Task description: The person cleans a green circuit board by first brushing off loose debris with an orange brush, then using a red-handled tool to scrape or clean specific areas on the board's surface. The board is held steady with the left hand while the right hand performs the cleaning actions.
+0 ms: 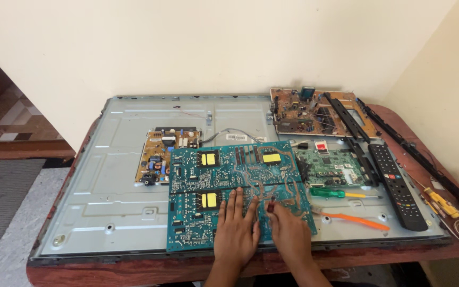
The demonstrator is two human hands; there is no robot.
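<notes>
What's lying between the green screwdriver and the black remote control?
Nothing but bare metal panel separates the green screwdriver from the black remote, seen in the head view.

Your one head camera looks down and forward from above the table's [134, 268] near edge, facing the wall [213, 42]. It sits fairly close: your hands fill the bottom centre, and the whole metal panel [107, 196] fits in view.
</notes>
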